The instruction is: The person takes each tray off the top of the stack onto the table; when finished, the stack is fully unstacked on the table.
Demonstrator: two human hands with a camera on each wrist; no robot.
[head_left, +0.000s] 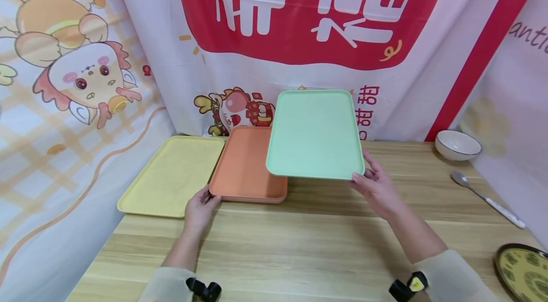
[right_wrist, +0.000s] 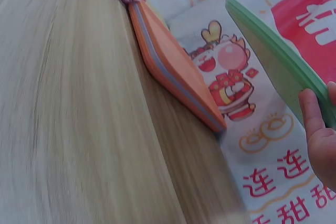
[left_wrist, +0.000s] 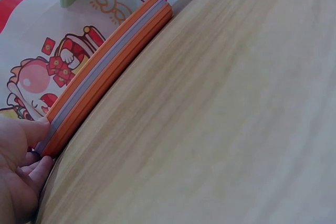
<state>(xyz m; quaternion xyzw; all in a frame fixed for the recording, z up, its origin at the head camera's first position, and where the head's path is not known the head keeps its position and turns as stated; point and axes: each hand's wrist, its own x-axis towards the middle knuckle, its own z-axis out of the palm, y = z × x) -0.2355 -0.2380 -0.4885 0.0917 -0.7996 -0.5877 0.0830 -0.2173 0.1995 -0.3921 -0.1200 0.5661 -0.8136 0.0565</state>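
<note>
A mint green tray (head_left: 316, 133) is held up above the table by my right hand (head_left: 376, 190). The thumb and fingers of that hand pinch its near right corner. Lower and to the left, an orange tray (head_left: 250, 161) tops a small stack, with a greyish-purple tray (left_wrist: 100, 72) visible beneath it and more orange below that. My left hand (head_left: 199, 209) grips the stack's near left corner, thumb at the upper edge and fingers lower down. A yellow tray (head_left: 173, 176) lies flat on the table to the left, partly behind the left hand.
At the right of the wooden table (head_left: 299, 245) stand a white bowl (head_left: 458, 145), a spoon (head_left: 488, 199) with a white handle, and a dark-rimmed yellow-green plate (head_left: 524, 268), cut off by the frame. Printed cloth (head_left: 385, 92) hangs behind and at both sides.
</note>
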